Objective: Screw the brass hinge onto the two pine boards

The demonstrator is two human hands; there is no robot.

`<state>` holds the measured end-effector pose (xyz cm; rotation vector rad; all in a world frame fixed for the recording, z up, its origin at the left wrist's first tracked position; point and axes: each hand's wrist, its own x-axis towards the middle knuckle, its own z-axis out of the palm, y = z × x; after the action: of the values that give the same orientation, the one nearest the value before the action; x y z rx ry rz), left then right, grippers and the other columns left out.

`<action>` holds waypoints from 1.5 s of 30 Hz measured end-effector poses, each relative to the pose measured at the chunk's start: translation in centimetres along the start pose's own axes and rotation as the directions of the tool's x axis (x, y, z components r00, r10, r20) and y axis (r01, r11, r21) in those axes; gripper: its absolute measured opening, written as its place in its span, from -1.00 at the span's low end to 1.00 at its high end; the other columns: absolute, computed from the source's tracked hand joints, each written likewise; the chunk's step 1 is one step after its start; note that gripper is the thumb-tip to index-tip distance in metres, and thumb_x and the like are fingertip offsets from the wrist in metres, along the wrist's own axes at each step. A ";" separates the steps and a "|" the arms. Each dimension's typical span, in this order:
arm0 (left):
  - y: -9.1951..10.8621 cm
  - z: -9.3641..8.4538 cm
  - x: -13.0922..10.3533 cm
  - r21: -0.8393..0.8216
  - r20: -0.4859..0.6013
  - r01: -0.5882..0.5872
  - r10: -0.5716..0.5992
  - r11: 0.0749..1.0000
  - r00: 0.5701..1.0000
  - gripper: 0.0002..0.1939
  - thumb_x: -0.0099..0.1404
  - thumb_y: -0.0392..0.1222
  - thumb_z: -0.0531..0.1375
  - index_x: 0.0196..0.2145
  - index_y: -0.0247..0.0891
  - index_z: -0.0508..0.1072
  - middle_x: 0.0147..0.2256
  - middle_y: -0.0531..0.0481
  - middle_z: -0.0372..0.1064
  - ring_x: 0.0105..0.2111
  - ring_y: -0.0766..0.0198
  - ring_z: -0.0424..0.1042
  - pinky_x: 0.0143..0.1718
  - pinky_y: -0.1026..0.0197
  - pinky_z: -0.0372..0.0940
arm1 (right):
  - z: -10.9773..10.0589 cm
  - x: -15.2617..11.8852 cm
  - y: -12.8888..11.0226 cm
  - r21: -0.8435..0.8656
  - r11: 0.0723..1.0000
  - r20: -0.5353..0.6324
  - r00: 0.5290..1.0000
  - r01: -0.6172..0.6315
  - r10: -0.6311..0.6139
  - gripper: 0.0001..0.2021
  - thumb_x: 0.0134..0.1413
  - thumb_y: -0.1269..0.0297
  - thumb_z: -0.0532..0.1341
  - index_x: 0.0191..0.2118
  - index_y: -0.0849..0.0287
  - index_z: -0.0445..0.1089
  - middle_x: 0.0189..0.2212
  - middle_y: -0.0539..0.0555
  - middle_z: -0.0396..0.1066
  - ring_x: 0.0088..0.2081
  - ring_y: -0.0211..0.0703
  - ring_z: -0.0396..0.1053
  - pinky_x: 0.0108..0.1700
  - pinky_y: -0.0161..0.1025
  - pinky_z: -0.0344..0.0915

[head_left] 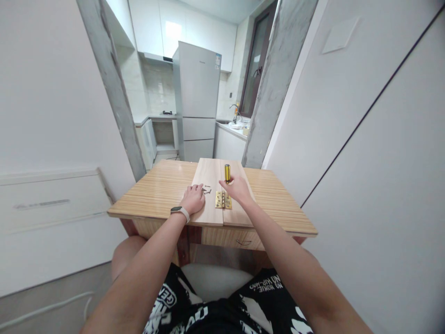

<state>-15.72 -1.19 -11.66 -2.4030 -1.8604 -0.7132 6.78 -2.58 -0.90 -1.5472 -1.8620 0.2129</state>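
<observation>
Two pale wooden boards (208,213) lie side by side on the table (158,185). A brass hinge (223,200) lies across their seam near the front. My right hand (238,188) is just above and right of the hinge, its fingers closed at the lower end of a screwdriver with a yellow and black handle (227,172), which stands upright. My left hand (193,198) rests on the left board's edge, fingers lying flat beside several small screws (207,190). No object shows in it.
A drawer with a handle (244,242) is under the tabletop's front edge, above my legs. White walls stand close on both sides. Beyond the table are a grey fridge (199,83) and a sink counter (231,139).
</observation>
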 end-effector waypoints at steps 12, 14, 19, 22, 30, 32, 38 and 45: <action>0.2 -0.3 -0.1 -0.024 0.005 0.010 -0.010 1.000 1.000 -0.41 0.49 -0.13 0.03 0.41 -0.31 0.21 0.26 -0.32 0.32 0.20 -0.15 0.25 0.25 -0.10 0.11 | -3.6 1.0 0.1 0.379 0.920 -0.009 0.994 -0.099 0.111 -0.66 0.36 -0.14 0.13 -0.10 0.05 0.25 -0.39 -0.04 0.46 -0.51 -0.20 0.43 -0.40 -0.28 0.32; 0.2 -0.4 -0.2 -0.025 0.002 0.012 -0.012 1.000 1.000 -0.41 0.49 -0.13 0.03 0.42 -0.30 0.21 0.26 -0.31 0.32 0.20 -0.15 0.25 0.25 -0.10 0.11 | -4.6 1.1 0.1 0.402 0.908 0.017 0.993 -0.115 0.118 -0.62 0.37 -0.19 0.10 -0.14 0.06 0.25 -0.40 -0.03 0.46 -0.55 -0.22 0.41 -0.45 -0.29 0.30; 0.3 -0.4 -0.2 -0.024 0.006 0.018 -0.018 1.000 1.000 -0.41 0.50 -0.13 0.03 0.42 -0.31 0.21 0.26 -0.31 0.32 0.19 -0.16 0.25 0.24 -0.10 0.12 | -7.3 1.2 0.9 0.196 0.980 0.007 0.999 0.029 -0.031 -0.65 0.23 -0.08 0.29 -0.30 0.11 0.35 -0.46 -0.02 0.47 -0.53 -0.22 0.41 -0.45 -0.29 0.23; 0.2 -0.4 -0.1 -0.014 0.006 0.014 -0.014 1.000 1.000 -0.41 0.50 -0.12 0.02 0.41 -0.32 0.21 0.25 -0.31 0.33 0.18 -0.15 0.26 0.23 -0.10 0.13 | -8.0 1.0 1.2 0.176 0.983 0.031 0.998 0.051 -0.057 -0.70 0.18 -0.01 0.36 -0.29 0.13 0.40 -0.42 0.01 0.54 -0.42 -0.17 0.49 -0.40 -0.30 0.26; 0.0 0.0 -0.1 0.010 -0.008 0.001 -0.001 1.000 1.000 -0.41 0.51 -0.11 0.03 0.41 -0.34 0.22 0.25 -0.33 0.33 0.18 -0.15 0.27 0.24 -0.09 0.12 | -7.5 -0.2 0.9 0.100 0.995 0.069 0.997 -0.024 0.017 -0.77 0.21 0.14 0.35 -0.32 0.13 0.34 -0.44 0.03 0.55 -0.45 -0.17 0.56 -0.39 -0.32 0.33; 0.0 0.0 -0.1 0.011 -0.009 -0.001 0.001 1.000 1.000 -0.41 0.50 -0.12 0.03 0.41 -0.35 0.23 0.25 -0.32 0.34 0.16 -0.15 0.28 0.24 -0.09 0.12 | -7.1 -0.3 1.2 0.134 0.990 0.079 0.996 -0.046 0.036 -0.76 0.23 0.12 0.35 -0.30 0.13 0.35 -0.40 0.04 0.57 -0.45 -0.17 0.58 -0.41 -0.33 0.35; 0.0 -0.1 -0.1 0.013 -0.008 0.002 -0.002 1.000 1.000 -0.41 0.50 -0.12 0.03 0.41 -0.35 0.23 0.26 -0.32 0.33 0.15 -0.15 0.28 0.24 -0.09 0.13 | -6.1 -0.4 1.7 0.192 0.978 0.097 0.993 -0.084 0.066 -0.77 0.25 0.12 0.35 -0.26 0.14 0.36 -0.33 0.09 0.61 -0.42 -0.17 0.62 -0.41 -0.35 0.39; 0.2 -0.4 -0.1 0.005 0.005 0.003 -0.003 1.000 1.000 -0.40 0.50 -0.13 0.03 0.41 -0.35 0.22 0.27 -0.33 0.32 0.16 -0.16 0.27 0.26 -0.10 0.11 | -6.3 -0.6 1.4 0.171 0.980 0.105 0.991 -0.098 0.081 -0.79 0.26 0.13 0.34 -0.24 0.14 0.38 -0.30 0.11 0.63 -0.39 -0.15 0.63 -0.35 -0.32 0.42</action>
<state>-15.73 -1.45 -11.31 -2.4013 -1.8661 -0.7031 11.71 -4.64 2.76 -1.5228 -1.7958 0.4900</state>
